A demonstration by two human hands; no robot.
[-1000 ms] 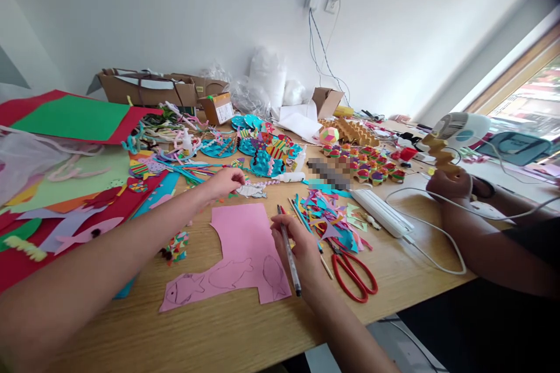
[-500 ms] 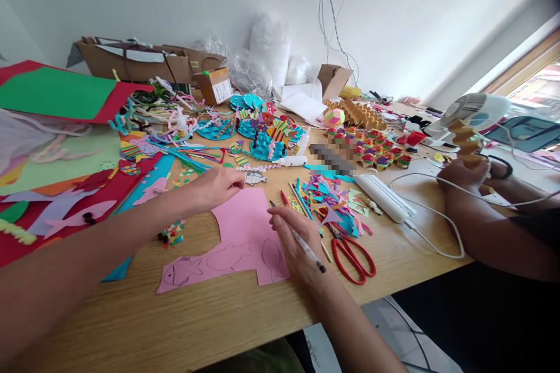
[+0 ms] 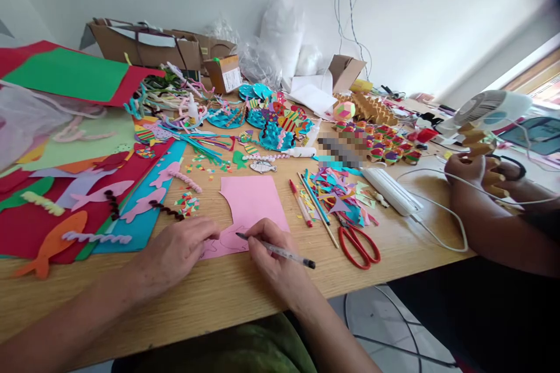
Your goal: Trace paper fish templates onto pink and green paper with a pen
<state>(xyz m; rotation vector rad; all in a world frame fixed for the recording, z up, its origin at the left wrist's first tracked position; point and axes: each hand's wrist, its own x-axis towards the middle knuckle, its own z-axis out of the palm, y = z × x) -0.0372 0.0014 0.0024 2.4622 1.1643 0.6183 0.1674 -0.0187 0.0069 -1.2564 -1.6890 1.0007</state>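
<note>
A pink sheet of paper lies on the table before me, with fish outlines drawn along its near part. My right hand is closed around a clear pen with a black end cap; the tip is at a drawn outline. My left hand lies over the sheet's left part, fingers resting flat and holding nothing, hiding some of the drawing. Just beyond the sheet is a small black-and-white fish cutout. To the right of the sheet lie a red pen and red-handled scissors.
Paper scraps and a white power strip lie to the right. On the left are colored sheets and an orange paper fish. Decorated crafts and cardboard boxes stand farther back. At right, a co-worker's hands hold wavy cardboard.
My left hand has come back from beyond the sheet onto its near left part. The pen tip has moved left onto the paper. The sheet appears turned or shifted, and the view has tilted slightly.
</note>
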